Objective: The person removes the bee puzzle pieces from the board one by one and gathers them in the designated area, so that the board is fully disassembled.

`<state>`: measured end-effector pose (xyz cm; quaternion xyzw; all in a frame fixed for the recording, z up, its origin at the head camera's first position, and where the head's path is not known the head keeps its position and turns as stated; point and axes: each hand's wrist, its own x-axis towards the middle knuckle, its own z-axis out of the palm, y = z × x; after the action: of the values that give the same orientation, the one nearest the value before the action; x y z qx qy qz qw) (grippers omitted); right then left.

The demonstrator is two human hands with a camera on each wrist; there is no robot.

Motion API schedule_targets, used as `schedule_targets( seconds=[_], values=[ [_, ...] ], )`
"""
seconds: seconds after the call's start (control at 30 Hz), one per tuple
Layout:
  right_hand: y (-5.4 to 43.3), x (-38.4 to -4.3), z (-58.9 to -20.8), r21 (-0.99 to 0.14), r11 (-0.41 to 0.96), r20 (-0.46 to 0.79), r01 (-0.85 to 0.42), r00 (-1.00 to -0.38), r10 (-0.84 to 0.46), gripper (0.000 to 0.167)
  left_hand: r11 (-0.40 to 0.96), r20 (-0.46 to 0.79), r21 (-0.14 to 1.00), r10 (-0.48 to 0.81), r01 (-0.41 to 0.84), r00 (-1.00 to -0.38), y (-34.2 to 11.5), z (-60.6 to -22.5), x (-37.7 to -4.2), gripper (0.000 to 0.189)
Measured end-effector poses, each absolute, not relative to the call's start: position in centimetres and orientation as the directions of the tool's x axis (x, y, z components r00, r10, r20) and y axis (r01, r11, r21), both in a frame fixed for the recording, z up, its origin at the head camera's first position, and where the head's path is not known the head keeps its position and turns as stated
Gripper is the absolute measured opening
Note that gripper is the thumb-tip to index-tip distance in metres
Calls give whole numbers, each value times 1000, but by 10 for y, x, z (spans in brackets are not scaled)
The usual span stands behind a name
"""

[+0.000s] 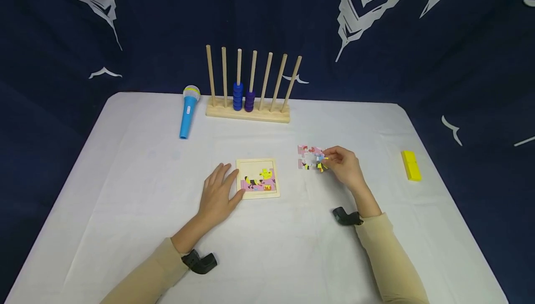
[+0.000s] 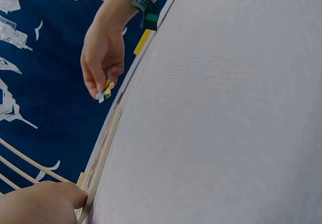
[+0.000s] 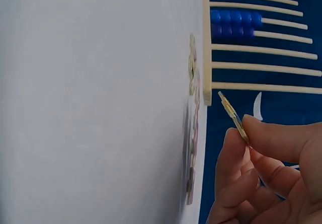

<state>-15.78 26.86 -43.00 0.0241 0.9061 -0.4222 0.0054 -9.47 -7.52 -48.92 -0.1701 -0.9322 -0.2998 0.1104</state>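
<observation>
My right hand [image 1: 343, 167] pinches a thin puzzle piece [image 3: 234, 117] between thumb and fingertips, raised above the table. The piece shows yellow and light blue in the left wrist view. Below it lie several loose pink-and-white puzzle pieces [image 1: 305, 149], partly overlapped by the hand in the head view. My left hand [image 1: 217, 195] lies at the left side of a square wooden puzzle tray [image 1: 259, 196], fingers spread, thumb at its lower left corner. Fitted pink and yellow pieces [image 1: 269, 185] fill the tray's lower part, and bare wood shows above them.
Behind the tray stands a wooden peg rack [image 1: 246, 115] with blue beads [image 1: 238, 97] and purple beads [image 1: 249, 102] on two of its rods. A blue toy microphone [image 1: 188, 113] lies left of it. A yellow block [image 1: 411, 166] sits near the table's right edge.
</observation>
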Motion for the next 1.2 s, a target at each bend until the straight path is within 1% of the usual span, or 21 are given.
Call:
schedule_targets(
  seconds=[0.17, 0.43, 0.6, 0.77, 0.9, 1.03, 1.2],
  values=[
    [273, -162, -432, -740, 669, -57, 67, -998, 36, 21, 760, 302, 526, 253, 382, -919, -76, -489, -94, 56],
    [271, -165, -438, -686, 725, -62, 62, -998, 27, 17, 759, 297, 528, 255, 381, -920, -75, -489, -94, 56],
    [267, -164, -440, -631, 774, -30, 59, -998, 52, 14, 772, 286, 518, 251, 369, -925, -76, -488, -94, 56],
    [265, -162, -439, -588, 807, 12, 58, -997, 81, 15, 776, 273, 518, 250, 361, -929, -76, -487, -94, 57],
    [265, -161, -436, -594, 802, 53, 58, -992, 111, 13, 777, 265, 521, 248, 354, -932, -76, -487, -94, 56],
    [263, -160, -432, -639, 768, 79, 41, -990, 119, 14, 778, 263, 522, 244, 350, -934, -76, -487, -94, 56],
    [257, -159, -431, -730, 682, 36, 49, -993, 110, 24, 778, 267, 520, 242, 352, -933, -76, -487, -94, 55]
  ],
)
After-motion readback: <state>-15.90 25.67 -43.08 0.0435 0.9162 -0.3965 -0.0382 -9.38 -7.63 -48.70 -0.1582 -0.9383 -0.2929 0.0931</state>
